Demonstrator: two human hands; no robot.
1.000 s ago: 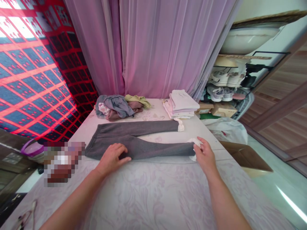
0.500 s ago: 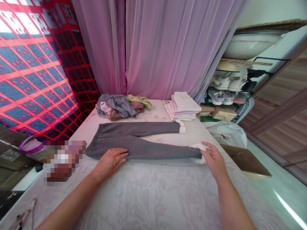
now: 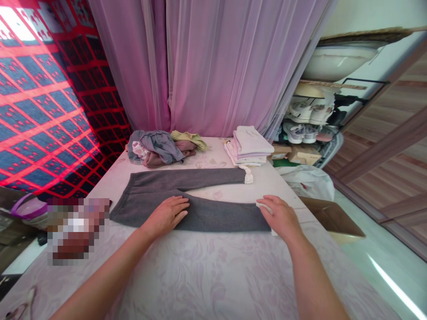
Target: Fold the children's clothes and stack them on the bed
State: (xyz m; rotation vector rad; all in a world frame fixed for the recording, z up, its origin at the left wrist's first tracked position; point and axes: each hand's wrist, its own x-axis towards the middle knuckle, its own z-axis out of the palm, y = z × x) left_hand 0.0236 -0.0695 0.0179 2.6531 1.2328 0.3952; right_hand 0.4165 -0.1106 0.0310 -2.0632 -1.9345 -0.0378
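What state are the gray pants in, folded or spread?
Spread: gray pants lie flat, legs extended and apart, left hand on the near leg.

Left hand point(image 3: 170, 214): farther from the waistband point(image 3: 124, 195), along the near trouser leg point(image 3: 223, 216).
Right hand point(image 3: 280, 218): pinch released, fingers extended over the leg's end.
Leg's end: spread wider.
White cuff point(image 3: 274, 232): now mostly out of my sight.
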